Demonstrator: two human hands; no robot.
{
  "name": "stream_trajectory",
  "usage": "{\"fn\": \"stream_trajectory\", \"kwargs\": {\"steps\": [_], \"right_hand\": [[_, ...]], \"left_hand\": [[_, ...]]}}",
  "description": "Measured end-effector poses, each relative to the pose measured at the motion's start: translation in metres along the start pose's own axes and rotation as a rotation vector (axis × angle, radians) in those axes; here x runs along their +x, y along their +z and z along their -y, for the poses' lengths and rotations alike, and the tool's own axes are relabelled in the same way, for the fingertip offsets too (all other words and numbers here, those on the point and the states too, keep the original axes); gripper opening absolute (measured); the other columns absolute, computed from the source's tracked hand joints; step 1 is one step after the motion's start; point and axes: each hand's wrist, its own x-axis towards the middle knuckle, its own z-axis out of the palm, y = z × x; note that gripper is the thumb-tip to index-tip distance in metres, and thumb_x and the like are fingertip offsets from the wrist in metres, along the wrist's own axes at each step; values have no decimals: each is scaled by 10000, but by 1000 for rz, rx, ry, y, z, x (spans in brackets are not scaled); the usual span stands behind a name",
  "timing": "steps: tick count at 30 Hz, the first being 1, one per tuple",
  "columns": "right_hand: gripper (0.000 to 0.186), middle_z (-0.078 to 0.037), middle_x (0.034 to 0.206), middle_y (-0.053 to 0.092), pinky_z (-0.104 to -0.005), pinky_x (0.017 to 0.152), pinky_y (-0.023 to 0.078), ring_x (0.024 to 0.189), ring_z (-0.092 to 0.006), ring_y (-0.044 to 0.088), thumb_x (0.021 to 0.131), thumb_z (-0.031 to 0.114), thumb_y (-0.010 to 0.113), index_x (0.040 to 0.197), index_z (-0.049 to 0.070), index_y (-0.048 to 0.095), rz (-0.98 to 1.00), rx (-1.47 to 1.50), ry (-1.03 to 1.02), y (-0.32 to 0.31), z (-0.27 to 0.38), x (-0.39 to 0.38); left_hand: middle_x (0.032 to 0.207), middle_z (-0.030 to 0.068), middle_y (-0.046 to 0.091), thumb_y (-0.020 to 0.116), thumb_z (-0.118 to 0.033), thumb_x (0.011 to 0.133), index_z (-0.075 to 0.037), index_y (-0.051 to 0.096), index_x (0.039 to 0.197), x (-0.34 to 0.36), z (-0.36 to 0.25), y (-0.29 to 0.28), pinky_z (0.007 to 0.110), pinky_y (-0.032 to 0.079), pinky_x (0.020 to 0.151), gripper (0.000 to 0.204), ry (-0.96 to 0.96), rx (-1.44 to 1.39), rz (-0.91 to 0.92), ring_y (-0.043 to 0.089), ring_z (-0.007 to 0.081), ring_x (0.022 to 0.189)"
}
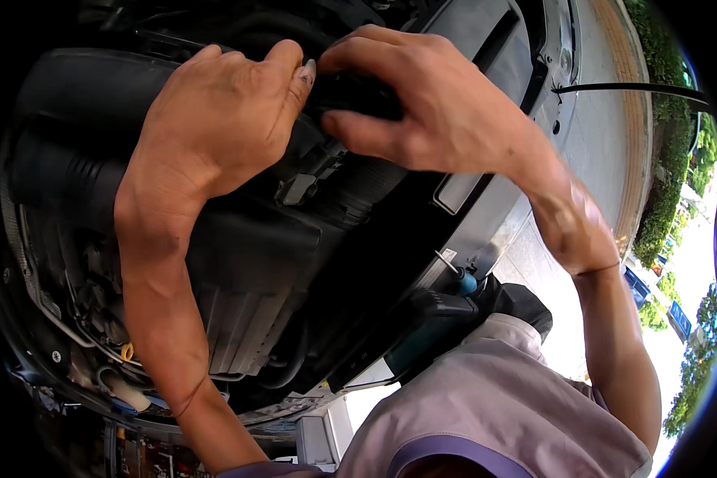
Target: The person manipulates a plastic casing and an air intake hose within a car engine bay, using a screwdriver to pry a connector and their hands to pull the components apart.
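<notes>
Over a car's engine bay, my left hand [223, 115] is curled with thumb and fingers pressed together on a part I cannot make out at the top of the dark plastic housing [243, 231]. Just to its right, my right hand [430, 107] arches over the same area, thumb and fingers apart, fingertips beside my left thumb; whether they touch a part is unclear. Below and between them show a black connector [299, 187] and a ribbed black hose [350, 195].
A screwdriver with blue handle [465, 282] rests at the car's front edge [470, 231]. Hoses and a yellow loop [127, 351] sit at lower left. A thin black rod [629, 88] crosses the upper right. Beyond are pavement [605, 95] and hedge [661, 183].
</notes>
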Motion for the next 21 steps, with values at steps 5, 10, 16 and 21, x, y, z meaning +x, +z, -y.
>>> {"fn": "stream_trajectory", "kwargs": {"steps": [5,10,16,21], "right_hand": [[316,-8,761,656,-311,753,498,741,-154,612,860,310,809,928,5,761,748,524,311,0,-5,66],[412,-83,1017,737,-358,976,538,1037,-228,684,834,327,855,1065,5,742,699,870,438,22,-18,57],[494,-91,1115,737,-364,996,540,1104,-231,677,809,377,891,1130,37,731,682,799,249,14,4,67],[564,-105,1158,737,-360,1035,526,1162,-232,669,842,413,864,1205,15,698,848,822,295,12,5,68]], "left_hand": [[669,139,646,479,-236,1065,-59,564,972,-5,-6,-10,443,501,749,217,-134,-67,93,630,342,672],[608,214,611,612,-181,923,58,532,943,4,1,-18,482,530,605,253,-7,-171,67,649,395,587],[527,200,576,558,-403,1037,28,444,934,4,8,-35,455,497,431,458,-77,-426,145,635,364,463],[505,191,558,510,-638,1012,23,416,966,6,7,-32,446,498,415,669,-74,-390,165,611,348,416]]}}
